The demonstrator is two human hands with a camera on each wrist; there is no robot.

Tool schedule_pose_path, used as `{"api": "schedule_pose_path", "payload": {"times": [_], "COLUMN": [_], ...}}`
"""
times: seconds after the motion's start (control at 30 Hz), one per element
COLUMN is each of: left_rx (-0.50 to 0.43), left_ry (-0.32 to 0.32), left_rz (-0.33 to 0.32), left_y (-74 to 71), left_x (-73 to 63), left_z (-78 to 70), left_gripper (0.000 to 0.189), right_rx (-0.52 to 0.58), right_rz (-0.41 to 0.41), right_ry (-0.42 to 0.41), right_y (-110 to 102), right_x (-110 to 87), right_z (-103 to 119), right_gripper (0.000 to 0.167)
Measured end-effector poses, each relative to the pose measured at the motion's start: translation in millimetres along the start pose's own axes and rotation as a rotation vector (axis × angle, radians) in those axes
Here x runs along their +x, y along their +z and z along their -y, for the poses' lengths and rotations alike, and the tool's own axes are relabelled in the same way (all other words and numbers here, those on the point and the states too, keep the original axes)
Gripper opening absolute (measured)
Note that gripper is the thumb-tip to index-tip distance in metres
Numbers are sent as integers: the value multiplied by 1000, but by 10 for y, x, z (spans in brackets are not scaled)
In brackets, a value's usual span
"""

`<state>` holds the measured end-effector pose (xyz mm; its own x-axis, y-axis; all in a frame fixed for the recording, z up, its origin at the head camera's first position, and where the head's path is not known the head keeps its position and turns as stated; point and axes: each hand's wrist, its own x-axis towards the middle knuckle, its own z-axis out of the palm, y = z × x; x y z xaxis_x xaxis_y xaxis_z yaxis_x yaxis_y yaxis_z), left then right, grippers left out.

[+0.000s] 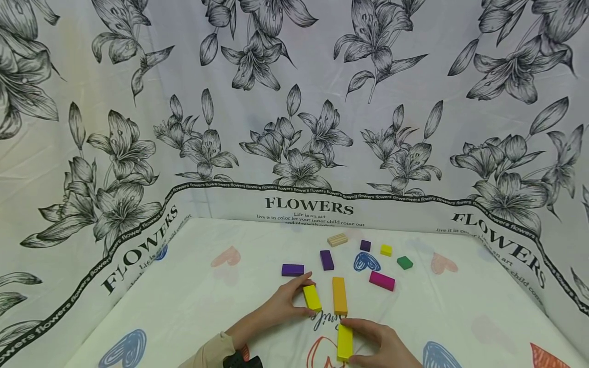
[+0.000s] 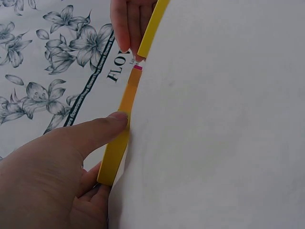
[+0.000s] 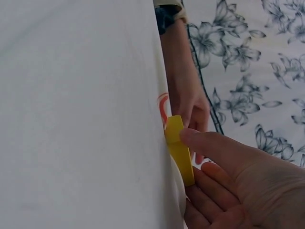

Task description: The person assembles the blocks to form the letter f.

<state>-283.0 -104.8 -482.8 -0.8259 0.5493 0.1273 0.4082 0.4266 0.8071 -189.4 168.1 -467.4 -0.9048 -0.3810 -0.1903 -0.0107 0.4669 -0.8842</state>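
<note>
My left hand [image 1: 281, 304] pinches a short yellow block [image 1: 312, 298] between thumb and fingers, low over the cloth. In the left wrist view, the thumb lies against the side of that yellow block [image 2: 114, 155]. Nearer the front edge, my right hand [image 1: 383, 343] grips a longer yellow block [image 1: 345, 342] by its ends, the thumb at the near one. The right wrist view shows the thumb on this yellow block [image 3: 180, 150] with fingers beneath. Between the hands, an orange block [image 1: 339, 295] lies lengthwise, just beyond the right hand's block.
Farther back lie two purple blocks [image 1: 292, 270], a small dark purple block [image 1: 365, 246], a ridged wooden block [image 1: 338, 239], a small yellow block [image 1: 386, 250], a green block [image 1: 405, 262] and a magenta block [image 1: 382, 280]. A flower-printed curtain [image 1: 313, 207] stands behind the heart-patterned cloth [image 1: 257, 240].
</note>
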Motion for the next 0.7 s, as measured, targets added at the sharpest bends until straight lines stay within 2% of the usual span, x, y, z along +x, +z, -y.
{"api": "schedule_pose_path", "payload": {"times": [0.33,0.7], "left_rx": [-4,-1], "left_ry": [-19,-16], "left_rz": [3,1], "left_y": [-6,-11], "left_x": [-5,-15], "left_z": [-12,-16], "left_gripper": [91,90], "right_rx": [22,-17], "right_rz": [25,37], "right_ry": [-13,-101], "right_y": [9,-63], "right_x": [30,87], "right_z": [24,72], "right_gripper": [66,63]}}
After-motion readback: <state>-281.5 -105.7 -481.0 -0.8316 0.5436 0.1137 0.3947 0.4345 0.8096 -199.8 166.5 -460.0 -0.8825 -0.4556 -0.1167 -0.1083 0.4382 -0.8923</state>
